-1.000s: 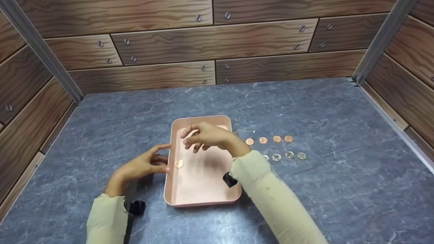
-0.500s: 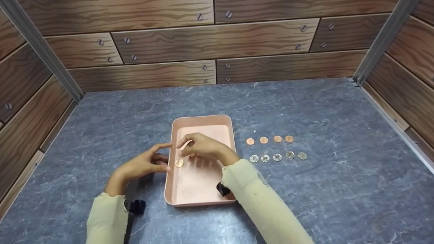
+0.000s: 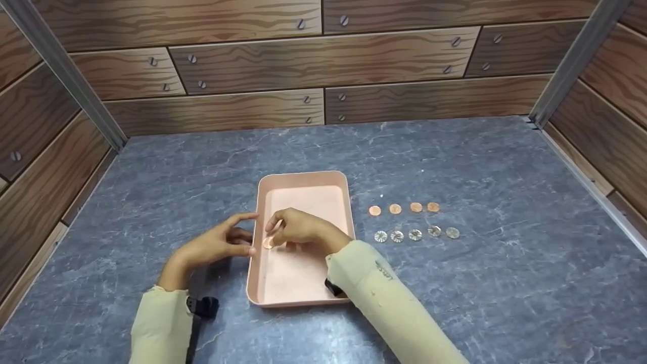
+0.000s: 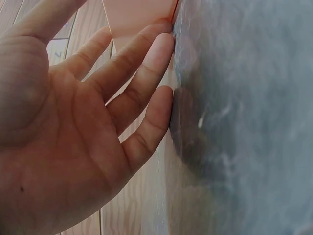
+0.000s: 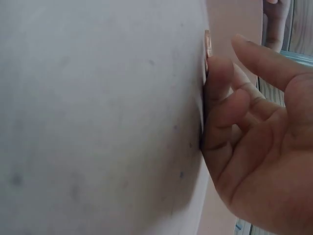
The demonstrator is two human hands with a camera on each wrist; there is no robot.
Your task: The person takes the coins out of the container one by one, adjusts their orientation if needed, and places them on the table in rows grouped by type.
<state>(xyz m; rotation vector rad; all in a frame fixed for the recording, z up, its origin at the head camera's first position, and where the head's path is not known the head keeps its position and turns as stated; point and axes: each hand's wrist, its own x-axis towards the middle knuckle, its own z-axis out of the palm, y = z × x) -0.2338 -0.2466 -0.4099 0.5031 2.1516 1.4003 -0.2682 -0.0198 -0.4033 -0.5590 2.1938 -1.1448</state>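
A shallow pink rectangular tray (image 3: 303, 288) sits on the table with one copper-coloured coin (image 3: 268, 243) lying flat near its left wall. My right hand (image 3: 298, 226) reaches down into the tray beside that coin. In the right wrist view a bent fingertip is against or just beside the coin (image 5: 208, 45); the thumb stands apart from it, and nothing is pinched. My left hand (image 3: 215, 245) is at the tray's left side, thumb and forefinger spread against the outer wall. The left wrist view shows its fingers (image 4: 142, 81) extended, the lower ones resting on the table.
Right of the tray lies a row of several copper-coloured coins (image 3: 395, 209). Nearer to me is a row of several silver-coloured coins (image 3: 397, 236). The blue-grey marbled table (image 3: 505, 283) is enclosed by wood-patterned walls (image 3: 323, 60) at the back and sides.
My right hand has moved down and slightly left inside the tray to the coin, its fingers coming closer together. The left hand has held its place at the tray.
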